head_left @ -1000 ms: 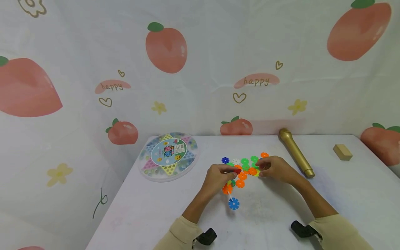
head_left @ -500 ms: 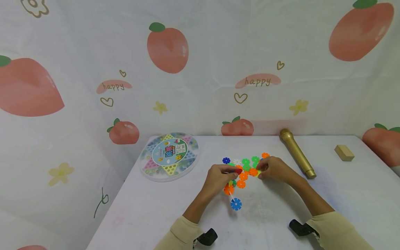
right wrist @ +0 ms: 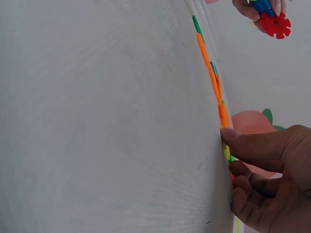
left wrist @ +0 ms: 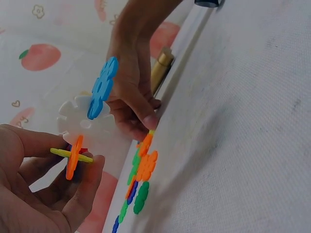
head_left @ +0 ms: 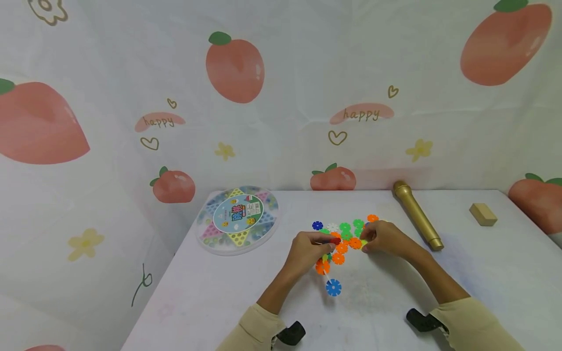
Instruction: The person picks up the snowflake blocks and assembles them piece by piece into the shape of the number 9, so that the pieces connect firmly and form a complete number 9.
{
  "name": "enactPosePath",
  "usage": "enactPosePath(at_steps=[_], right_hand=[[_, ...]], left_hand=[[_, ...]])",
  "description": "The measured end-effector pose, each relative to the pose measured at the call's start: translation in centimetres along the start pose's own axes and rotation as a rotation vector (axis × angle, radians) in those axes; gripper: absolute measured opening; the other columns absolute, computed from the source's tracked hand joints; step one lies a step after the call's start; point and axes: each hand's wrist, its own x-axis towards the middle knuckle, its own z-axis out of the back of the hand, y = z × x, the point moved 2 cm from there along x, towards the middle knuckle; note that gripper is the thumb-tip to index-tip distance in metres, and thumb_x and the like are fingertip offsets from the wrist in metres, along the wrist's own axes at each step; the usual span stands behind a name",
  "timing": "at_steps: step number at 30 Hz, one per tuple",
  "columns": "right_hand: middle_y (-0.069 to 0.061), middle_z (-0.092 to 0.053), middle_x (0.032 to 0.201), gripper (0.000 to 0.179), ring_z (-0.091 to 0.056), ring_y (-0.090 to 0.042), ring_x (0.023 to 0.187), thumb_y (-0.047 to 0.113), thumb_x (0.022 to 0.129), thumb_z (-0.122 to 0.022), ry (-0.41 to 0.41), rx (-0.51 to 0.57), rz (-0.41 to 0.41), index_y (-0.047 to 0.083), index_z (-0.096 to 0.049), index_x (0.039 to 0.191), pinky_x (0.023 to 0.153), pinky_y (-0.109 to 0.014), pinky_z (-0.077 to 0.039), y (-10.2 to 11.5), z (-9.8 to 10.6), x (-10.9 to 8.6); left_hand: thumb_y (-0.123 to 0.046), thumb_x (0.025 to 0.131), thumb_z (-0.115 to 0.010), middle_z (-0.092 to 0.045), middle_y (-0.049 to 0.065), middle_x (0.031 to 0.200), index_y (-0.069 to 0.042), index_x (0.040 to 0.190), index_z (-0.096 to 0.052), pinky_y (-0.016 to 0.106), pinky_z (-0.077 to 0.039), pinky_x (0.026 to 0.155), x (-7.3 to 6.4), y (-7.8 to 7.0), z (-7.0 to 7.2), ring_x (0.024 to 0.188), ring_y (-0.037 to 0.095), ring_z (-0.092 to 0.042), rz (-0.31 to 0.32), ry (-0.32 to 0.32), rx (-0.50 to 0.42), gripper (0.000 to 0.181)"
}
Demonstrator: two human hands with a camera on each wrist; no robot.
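Observation:
My left hand (head_left: pixel 305 251) holds a small chain of slotted snowflake discs above the table, pinched between thumb and fingers. In the left wrist view it joins a yellow disc (left wrist: pixel 59 152), an orange disc (left wrist: pixel 74 162), a whitish translucent disc (left wrist: pixel 73 121) and a light blue disc (left wrist: pixel 103 90) at the end. A red disc (right wrist: pixel 275 25) of the chain shows in the right wrist view. My right hand (head_left: pixel 388 239) is low at the right of the loose discs, thumb and fingertips pinching a yellow disc (right wrist: pixel 227 153) at the tabletop.
Several loose discs, green (head_left: pixel 345 227), orange (head_left: pixel 338 258), white and dark blue (head_left: pixel 317 225), lie between the hands. A round board-game box (head_left: pixel 239 214) stands back left. A gold microphone (head_left: pixel 417 214) and a tan block (head_left: pixel 483 214) lie on the right.
The chain in my left hand has turned slightly, its light blue disc shifting a little right. My right hand stays at the yellow disc with barely any movement.

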Motion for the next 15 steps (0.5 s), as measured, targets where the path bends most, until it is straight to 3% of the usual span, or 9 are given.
enactPosePath(at_steps=[8, 15], right_hand=[[-0.004, -0.065, 0.088, 0.027, -0.058, -0.020, 0.084, 0.012, 0.082, -0.091, 0.015, 0.020, 0.000, 0.005, -0.068, 0.096, 0.072, -0.030, -0.051, -0.3, 0.2, -0.3], [-0.004, -0.072, 0.090, 0.022, -0.063, -0.018, 0.083, 0.012, 0.086, -0.085, -0.023, 0.000, -0.017, 0.000, -0.075, 0.101, 0.071, -0.032, -0.053, -0.3, 1.0, -1.0]], left_hand=[[-0.016, 0.097, -0.078, -0.079, -0.002, 0.093, -0.011, 0.107, -0.085, 0.022, -0.056, 0.067, 0.0, 0.1, 0.0, 0.083, 0.019, -0.074, 0.006, 0.003, 0.005, 0.013], [-0.014, 0.096, -0.079, -0.080, 0.000, 0.093, -0.008, 0.108, -0.084, 0.025, -0.060, 0.072, 0.0, 0.2, 0.0, 0.085, 0.021, -0.078, 0.005, 0.022, -0.038, 0.014]])
